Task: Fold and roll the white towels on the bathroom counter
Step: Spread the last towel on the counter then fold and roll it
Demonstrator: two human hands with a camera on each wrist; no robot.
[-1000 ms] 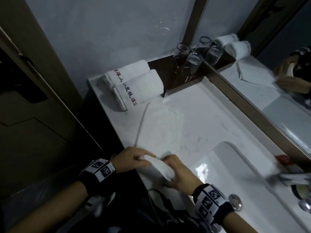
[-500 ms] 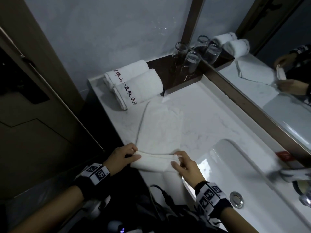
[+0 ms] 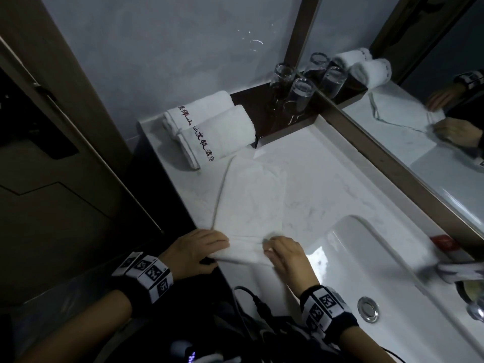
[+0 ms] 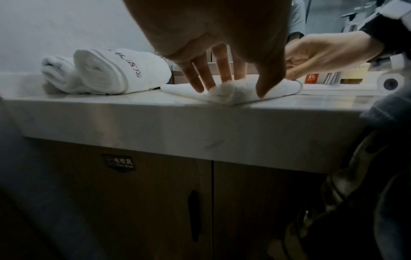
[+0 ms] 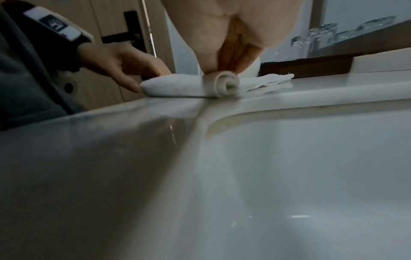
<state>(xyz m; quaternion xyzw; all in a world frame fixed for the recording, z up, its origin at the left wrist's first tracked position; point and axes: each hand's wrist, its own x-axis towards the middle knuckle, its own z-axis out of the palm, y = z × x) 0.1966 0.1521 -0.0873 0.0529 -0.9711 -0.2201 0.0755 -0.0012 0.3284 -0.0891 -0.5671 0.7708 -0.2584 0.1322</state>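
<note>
A white towel (image 3: 251, 195) lies folded in a long strip on the marble counter (image 3: 327, 166), and its near end is turned into a small roll (image 3: 245, 251) at the front edge. My left hand (image 3: 207, 244) holds the roll's left end, fingers on the far side and thumb on the near side (image 4: 229, 88). My right hand (image 3: 277, 247) pinches the right end of the roll (image 5: 224, 84) the same way. Two finished rolled towels (image 3: 212, 124) with dark lettering lie at the back left.
A dark tray (image 3: 275, 121) with upturned glasses (image 3: 301, 93) stands beside the rolled towels, against the mirror (image 3: 432, 132). The sink basin (image 3: 379, 271) with its drain (image 3: 368, 309) is just right of my right hand. The counter's front edge drops to cabinet doors (image 4: 155, 202).
The towel's near end, lifted in my hands a second ago, now lies on the counter as a roll. Both hands have come down onto it and spread to its ends.
</note>
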